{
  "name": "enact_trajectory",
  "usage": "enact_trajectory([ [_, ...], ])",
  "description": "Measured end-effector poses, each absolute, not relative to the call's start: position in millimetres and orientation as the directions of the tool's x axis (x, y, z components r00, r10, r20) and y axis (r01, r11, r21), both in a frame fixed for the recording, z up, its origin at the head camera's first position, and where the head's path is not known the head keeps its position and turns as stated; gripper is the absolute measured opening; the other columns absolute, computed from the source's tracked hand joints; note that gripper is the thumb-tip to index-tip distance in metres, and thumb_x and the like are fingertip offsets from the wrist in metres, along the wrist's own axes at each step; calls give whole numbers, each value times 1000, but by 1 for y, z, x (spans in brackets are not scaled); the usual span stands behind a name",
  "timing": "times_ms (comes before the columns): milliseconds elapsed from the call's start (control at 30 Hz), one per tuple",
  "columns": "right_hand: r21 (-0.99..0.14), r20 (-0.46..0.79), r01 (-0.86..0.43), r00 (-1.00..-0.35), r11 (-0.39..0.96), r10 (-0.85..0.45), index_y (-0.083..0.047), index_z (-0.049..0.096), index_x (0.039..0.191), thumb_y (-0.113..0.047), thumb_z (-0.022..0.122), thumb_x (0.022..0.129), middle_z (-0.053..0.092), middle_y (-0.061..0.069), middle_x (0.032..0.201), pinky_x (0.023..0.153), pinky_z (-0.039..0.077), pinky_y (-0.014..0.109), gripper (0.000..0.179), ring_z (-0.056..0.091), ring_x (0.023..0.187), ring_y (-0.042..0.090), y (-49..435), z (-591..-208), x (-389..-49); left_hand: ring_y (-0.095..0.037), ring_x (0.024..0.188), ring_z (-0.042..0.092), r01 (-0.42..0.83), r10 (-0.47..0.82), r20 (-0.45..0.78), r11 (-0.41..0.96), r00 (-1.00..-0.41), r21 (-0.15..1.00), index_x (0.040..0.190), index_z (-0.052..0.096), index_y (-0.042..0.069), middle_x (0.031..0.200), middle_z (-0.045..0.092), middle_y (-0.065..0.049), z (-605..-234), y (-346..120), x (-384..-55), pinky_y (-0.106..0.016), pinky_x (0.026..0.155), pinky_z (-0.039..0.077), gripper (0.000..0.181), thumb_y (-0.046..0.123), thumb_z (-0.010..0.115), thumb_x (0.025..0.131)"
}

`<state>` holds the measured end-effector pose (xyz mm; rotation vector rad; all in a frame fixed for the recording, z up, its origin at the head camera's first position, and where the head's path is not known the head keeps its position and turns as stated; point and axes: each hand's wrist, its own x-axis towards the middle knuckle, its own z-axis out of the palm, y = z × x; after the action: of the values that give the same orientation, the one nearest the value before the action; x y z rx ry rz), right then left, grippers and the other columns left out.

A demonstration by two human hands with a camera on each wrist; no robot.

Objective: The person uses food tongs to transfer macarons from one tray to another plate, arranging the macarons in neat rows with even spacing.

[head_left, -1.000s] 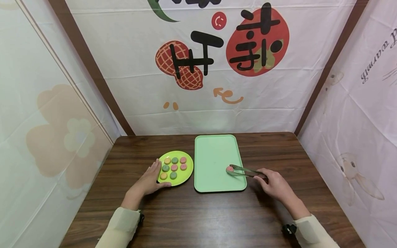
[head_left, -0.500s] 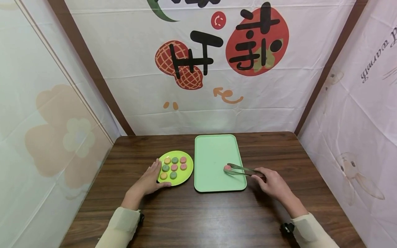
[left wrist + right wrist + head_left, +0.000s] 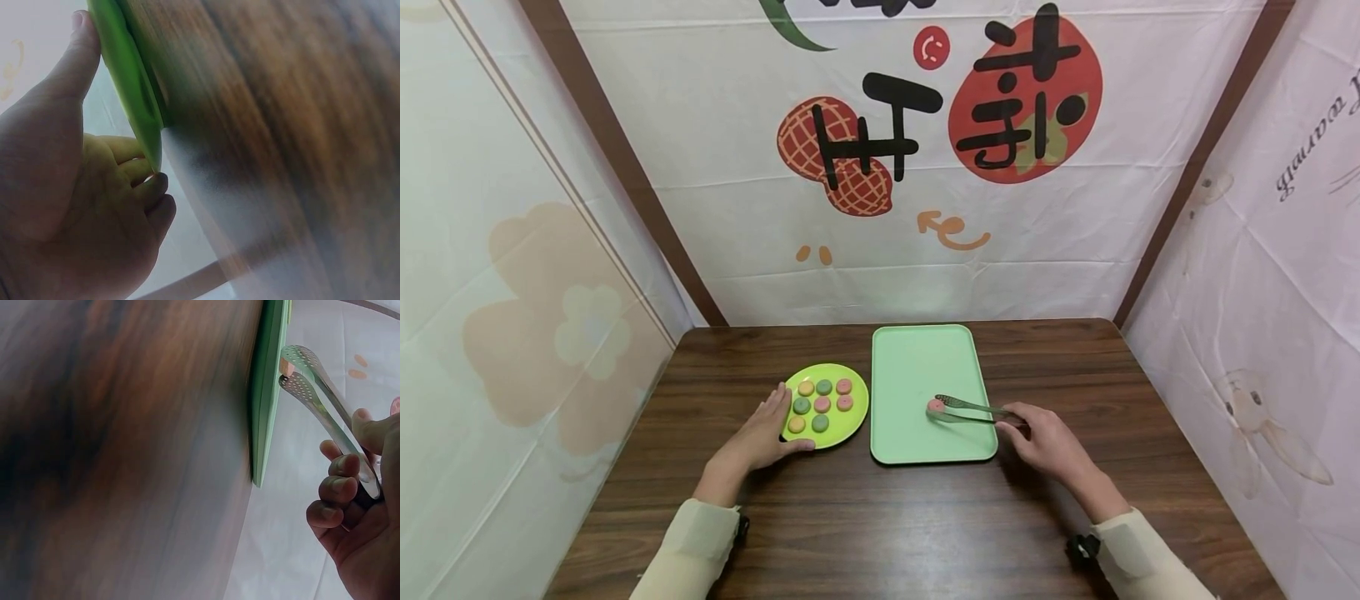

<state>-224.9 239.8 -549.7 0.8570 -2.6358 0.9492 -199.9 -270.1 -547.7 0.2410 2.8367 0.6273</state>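
Note:
My left hand (image 3: 760,429) rests on the left rim of a yellow-green plate (image 3: 855,423), its fingers fairly straight and the thumb along the near edge. Several small round macarons (image 3: 822,404) in pink, green and yellow sit on that plate. To the right, my right hand (image 3: 1048,440) holds metal tongs (image 3: 958,403) with perforated tips, reaching over a pale green tray (image 3: 917,358). Between the tips is a pink macaron (image 3: 935,406), at or just above the tray's surface. In the right wrist view, curled fingers and thumb grip the tongs (image 3: 331,424).
All of it stands on a dark wooden table (image 3: 880,533). The tray lies close beside the plate's right edge. White printed cloth (image 3: 722,217) hangs behind the table and along both sides.
My right hand has moved left over the tray, carrying the tongs and the pink macaron towards its middle. My left hand stays on the plate.

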Motion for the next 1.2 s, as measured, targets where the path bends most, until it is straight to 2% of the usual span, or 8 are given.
enact_trajectory([
  [433,-545,376,-601,-798,584,-470,0,77,118,-17,79,101,71,-7,88,68,59,29,25,62,74,0,221,-545,-228,-47,163,9,109,206,-181,894,-962,435,166,12,-12,176,3,-31,-544,-269,-199,-62,131,15,121,63,74,95],
  [733,-533,397,-635,-771,559,-498,0,76,119,-17,78,101,77,-1,97,68,61,30,25,68,78,2,206,-544,-232,-47,163,9,106,205,-185,892,-961,439,166,12,-12,176,3,-31,-544,-269,-198,-62,131,15,122,64,74,94],
  [1067,-527,418,-670,-740,523,-526,-3,76,118,-19,78,101,70,-9,85,65,57,27,23,57,69,-4,190,-539,-238,-47,163,8,101,203,-188,890,-961,444,166,12,-12,176,3,-31,-545,-269,-198,-62,132,15,122,64,74,94],
  [1200,-507,424,-687,-724,520,-544,-3,76,117,-18,79,101,69,-9,84,65,56,27,23,56,69,-3,184,-538,-240,-46,163,8,102,203,-186,890,-961,444,166,12,-13,176,3,-31,-546,-269,-198,-62,132,14,122,63,74,94],
])
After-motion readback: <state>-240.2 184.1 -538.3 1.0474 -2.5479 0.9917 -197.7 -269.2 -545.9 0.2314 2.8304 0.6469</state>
